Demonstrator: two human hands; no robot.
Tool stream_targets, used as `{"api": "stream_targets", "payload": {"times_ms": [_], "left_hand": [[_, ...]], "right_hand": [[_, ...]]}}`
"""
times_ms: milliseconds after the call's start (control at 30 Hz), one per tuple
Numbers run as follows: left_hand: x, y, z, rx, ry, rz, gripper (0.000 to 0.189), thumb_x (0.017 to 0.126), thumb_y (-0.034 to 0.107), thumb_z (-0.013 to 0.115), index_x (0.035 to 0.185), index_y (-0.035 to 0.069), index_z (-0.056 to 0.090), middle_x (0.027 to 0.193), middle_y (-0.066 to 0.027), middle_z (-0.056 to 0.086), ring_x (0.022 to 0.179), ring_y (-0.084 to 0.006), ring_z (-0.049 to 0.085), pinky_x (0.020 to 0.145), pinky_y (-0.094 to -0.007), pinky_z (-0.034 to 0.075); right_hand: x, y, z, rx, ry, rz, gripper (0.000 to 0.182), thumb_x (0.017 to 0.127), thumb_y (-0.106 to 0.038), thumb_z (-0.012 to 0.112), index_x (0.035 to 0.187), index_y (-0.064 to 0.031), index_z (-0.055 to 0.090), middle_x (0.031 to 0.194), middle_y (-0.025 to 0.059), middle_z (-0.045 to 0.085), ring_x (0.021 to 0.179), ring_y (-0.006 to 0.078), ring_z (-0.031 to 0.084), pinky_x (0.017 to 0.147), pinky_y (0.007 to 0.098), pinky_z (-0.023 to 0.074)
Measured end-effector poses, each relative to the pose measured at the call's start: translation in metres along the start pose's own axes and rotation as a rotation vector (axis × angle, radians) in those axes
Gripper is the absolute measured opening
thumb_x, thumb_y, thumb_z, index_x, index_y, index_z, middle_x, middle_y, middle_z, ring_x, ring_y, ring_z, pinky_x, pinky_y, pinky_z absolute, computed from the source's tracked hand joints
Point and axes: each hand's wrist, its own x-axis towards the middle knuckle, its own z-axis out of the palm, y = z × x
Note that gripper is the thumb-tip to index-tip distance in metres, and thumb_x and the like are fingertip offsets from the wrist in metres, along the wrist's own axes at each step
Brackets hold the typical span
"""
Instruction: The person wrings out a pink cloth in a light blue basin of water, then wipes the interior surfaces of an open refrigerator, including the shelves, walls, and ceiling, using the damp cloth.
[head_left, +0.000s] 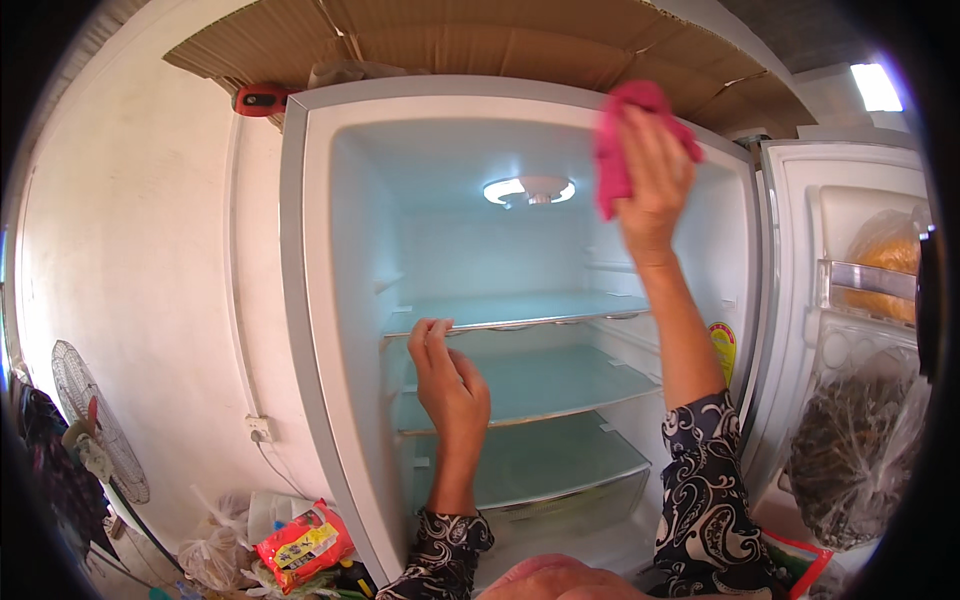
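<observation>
My right hand (656, 180) presses a pink cloth (615, 161) near the upper right front frame of an open refrigerator (296, 225); hand and cloth are slightly blurred. Lower on the left, my left hand (454, 375) is raised with bent fingers and holds nothing. Its fingertips appear at the front edge of the top glass shelf (525, 307); whether they touch it I cannot tell. Below are a middle glass shelf (540, 382) and a lower glass shelf (562, 457) over a clear drawer (570, 499). A lit round lamp (529, 190) is on the compartment ceiling.
The swung-out door (787, 225) on the right holds bagged food (855, 442). Cardboard (487, 45) and a red-and-black object (261, 100) lie on top. At left are a fan (97, 420), a wall socket (260, 428), plastic bags (214, 555) and a red packet (304, 544).
</observation>
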Motion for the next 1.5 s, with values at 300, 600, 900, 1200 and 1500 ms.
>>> {"api": "stream_targets", "payload": {"times_ms": [300,600,900,1200,1500], "left_hand": [[0.001,0.006,0.012,-0.036,0.018,-0.032,0.039,0.089,-0.012,0.046,0.125,0.003,0.052,0.131,-0.0163,0.047,0.096,-0.0296,0.058,0.077,-0.0360,0.051],[-0.004,0.007,0.021,-0.098,0.007,-0.032,0.041,0.088,-0.013,0.045,0.125,0.003,0.053,0.132,-0.0159,0.046,0.098,-0.0255,0.053,0.079,-0.0332,0.047],[-0.004,-0.004,0.015,-0.014,0.007,-0.033,0.043,0.088,-0.013,0.044,0.126,0.003,0.053,0.135,-0.0158,0.045,0.106,-0.0245,0.051,0.081,-0.0327,0.047],[-0.004,-0.002,0.016,-0.062,-0.001,-0.025,0.044,0.088,-0.013,0.045,0.127,0.004,0.054,0.134,-0.0147,0.045,0.101,-0.0230,0.052,0.082,-0.0316,0.046],[-0.005,-0.002,0.021,-0.111,-0.018,-0.060,0.043,0.088,-0.013,0.045,0.127,0.003,0.054,0.134,-0.0149,0.046,0.095,-0.0217,0.052,0.081,-0.0321,0.046]], "right_hand": [[-0.039,0.040,-0.027,0.079,0.170,0.437,0.033,0.096,-0.009,0.060,0.128,-0.0026,0.061,0.130,0.0146,0.060,0.117,0.0348,0.057,0.102,0.0417,0.0433],[-0.082,-0.015,0.046,0.473,-0.138,0.639,0.027,0.092,-0.012,0.068,0.116,-0.0034,0.062,0.110,0.0143,0.061,0.100,0.0327,0.060,0.090,0.0379,0.0489],[-0.063,-0.033,0.045,0.407,-0.440,0.135,0.052,0.060,0.008,0.068,0.107,-0.0125,0.073,0.105,0.0029,0.058,0.104,0.0266,0.054,0.077,0.0390,0.0572],[-0.075,-0.014,0.045,0.357,-0.355,0.160,0.050,0.061,0.007,0.069,0.107,-0.0110,0.074,0.099,0.0056,0.059,0.097,0.0276,0.057,0.075,0.0397,0.0557],[-0.069,0.005,0.035,0.304,-0.432,0.165,0.048,0.064,0.006,0.066,0.108,-0.0123,0.074,0.102,0.0038,0.058,0.100,0.0254,0.057,0.073,0.0384,0.0575]]}}
